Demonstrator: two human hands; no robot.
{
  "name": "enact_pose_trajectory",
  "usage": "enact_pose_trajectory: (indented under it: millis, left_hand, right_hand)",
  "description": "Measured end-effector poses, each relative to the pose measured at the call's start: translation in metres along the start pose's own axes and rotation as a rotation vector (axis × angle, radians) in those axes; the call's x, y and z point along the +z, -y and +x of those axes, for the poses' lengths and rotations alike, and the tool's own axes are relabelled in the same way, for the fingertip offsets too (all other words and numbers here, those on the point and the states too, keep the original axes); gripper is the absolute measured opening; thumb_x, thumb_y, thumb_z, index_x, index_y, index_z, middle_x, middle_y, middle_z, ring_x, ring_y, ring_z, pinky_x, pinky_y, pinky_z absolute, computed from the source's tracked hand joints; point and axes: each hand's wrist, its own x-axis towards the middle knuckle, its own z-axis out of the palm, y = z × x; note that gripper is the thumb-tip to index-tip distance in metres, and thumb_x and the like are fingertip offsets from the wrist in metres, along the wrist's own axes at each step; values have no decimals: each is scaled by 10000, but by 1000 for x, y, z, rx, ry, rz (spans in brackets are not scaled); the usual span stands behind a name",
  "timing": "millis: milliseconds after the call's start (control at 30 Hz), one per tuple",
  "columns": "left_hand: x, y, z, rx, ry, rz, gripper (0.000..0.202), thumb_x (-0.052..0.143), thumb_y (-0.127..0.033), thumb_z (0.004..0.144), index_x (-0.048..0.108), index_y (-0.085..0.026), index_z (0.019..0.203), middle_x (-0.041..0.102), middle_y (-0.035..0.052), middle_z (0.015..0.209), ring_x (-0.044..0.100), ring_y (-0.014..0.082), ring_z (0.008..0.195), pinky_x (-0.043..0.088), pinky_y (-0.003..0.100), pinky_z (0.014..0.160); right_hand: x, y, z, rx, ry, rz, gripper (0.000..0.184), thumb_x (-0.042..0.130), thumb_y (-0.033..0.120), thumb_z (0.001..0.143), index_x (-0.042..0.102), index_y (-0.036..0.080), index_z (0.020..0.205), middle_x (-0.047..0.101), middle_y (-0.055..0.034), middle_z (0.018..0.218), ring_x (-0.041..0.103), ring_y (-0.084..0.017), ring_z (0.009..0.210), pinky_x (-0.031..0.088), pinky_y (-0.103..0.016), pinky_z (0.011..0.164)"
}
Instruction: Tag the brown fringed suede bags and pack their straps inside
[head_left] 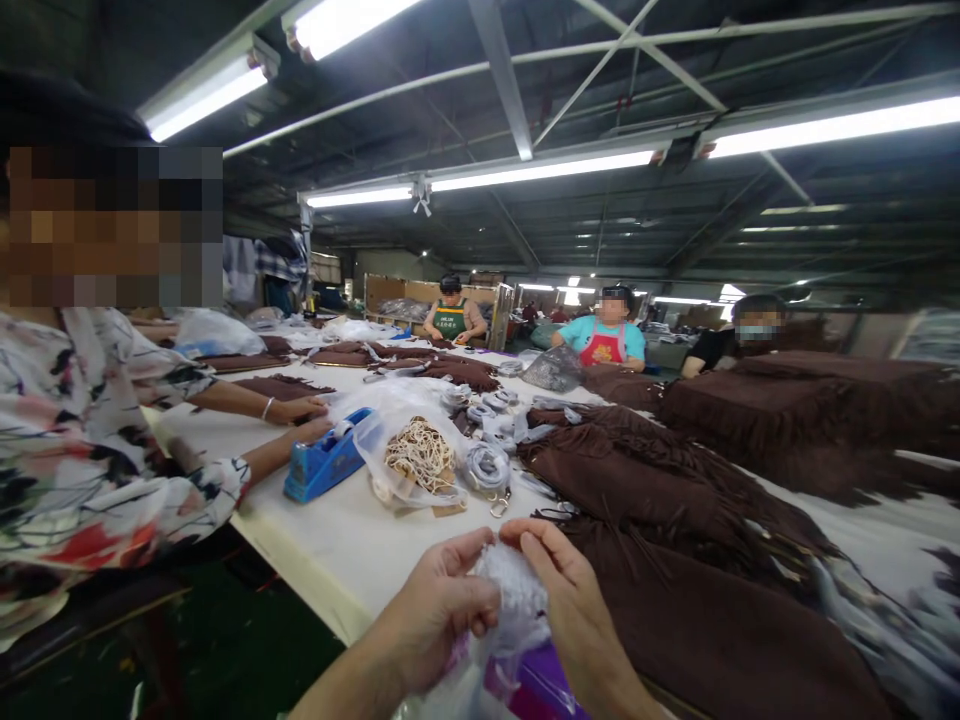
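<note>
A thin, crumpled white translucent plastic bag (517, 598) is bunched up between my two hands near the table's front edge. My left hand (450, 605) is closed on its left side, thumb and fingers curled in. On the other side, the fingers of my right hand (566, 595) bend over the bag's upper edge and pinch it. What lies inside the bag, if anything, I cannot make out. Below my hands shows a shiny purple surface (544, 680). Brown fringed fabric pieces (720, 620) lie right beside my right hand.
Ahead on the white table (315, 540) are a blue tape dispenser (326, 460), a plastic bag of cream cords (420, 455) and coiled grey straps (486, 466). At the left, a co-worker's hand (300, 410) reaches over the table. Further brown fabric stacks (810, 405) and several people sit beyond.
</note>
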Motion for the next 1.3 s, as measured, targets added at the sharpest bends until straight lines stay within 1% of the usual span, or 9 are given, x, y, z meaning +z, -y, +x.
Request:
enact_pose_trajectory:
  millis: [233,433,567,667,767,867,967,1033,1300]
  left_hand:
    - [-30,-33,8,3,-33,-33,565,701,-72,517,663,-120,1079,651,6,760,479,18,432,316,144,433]
    - [-57,-94,2,34,-107,210,657,622,-60,486,645,-98,1141,608,-22,621,418,17,384,209,144,396]
    - [-56,-154,-4,150,-170,416,610,629,-120,577,634,-86,1186,528,-56,485,386,49,370,173,163,383]
    - [-52,-170,4,268,-213,643,493,687,-238,696,662,-66,1157,464,-76,422,320,53,363,183,173,384]
    - [-56,-143,27,382,-250,904,440,699,-204,706,692,-92,1132,602,-35,531,399,74,415,308,184,425]
    - [-71,-81,57,499,-189,1056,424,614,-79,696,719,-145,1102,747,52,967,634,172,702,504,269,666]
    - [-87,-21,80,546,-111,1212,553,496,21,680,691,-165,1163,668,67,1243,616,234,1116,445,358,1004]
    - [-94,2,89,569,-83,1327,578,440,38,705,659,-143,1208,623,84,1306,554,218,1230,375,370,1091]
    - [-97,-2,74,617,-20,1638,490,496,-128,851,540,-222,1330,472,100,1456,551,273,1231,486,443,988]
  right_hand:
    - [-8,12,20,-46,112,-33,500,529,573,837,635,168,1111,651,-114,1217,558,-274,1169,388,-421,1046]
    - [-51,-8,19,165,142,-10,565,682,699,666,700,182,894,720,-88,937,663,-298,941,537,-392,798]
    - [-66,-27,9,182,326,-15,427,699,607,740,703,203,880,699,-28,837,669,-230,814,523,-326,729]
    - [-69,-41,7,174,416,-51,371,663,565,800,695,209,898,694,-29,851,659,-217,815,503,-295,687]
    - [-72,-51,7,148,443,-84,352,623,549,830,686,214,915,685,-33,860,653,-225,822,504,-305,691]
    - [-76,-56,2,123,408,-160,326,590,524,845,677,214,895,666,-25,821,638,-228,802,503,-311,702]
    - [-85,-54,-7,76,352,-279,293,529,474,886,665,214,886,656,-17,808,619,-219,787,494,-300,717]
    - [-91,-53,-13,31,323,-377,283,487,440,910,657,216,882,653,-14,805,613,-215,783,484,-290,722]
    - [-105,-62,-32,-91,390,-640,267,392,356,964,627,241,913,668,7,791,632,-170,727,466,-228,683]
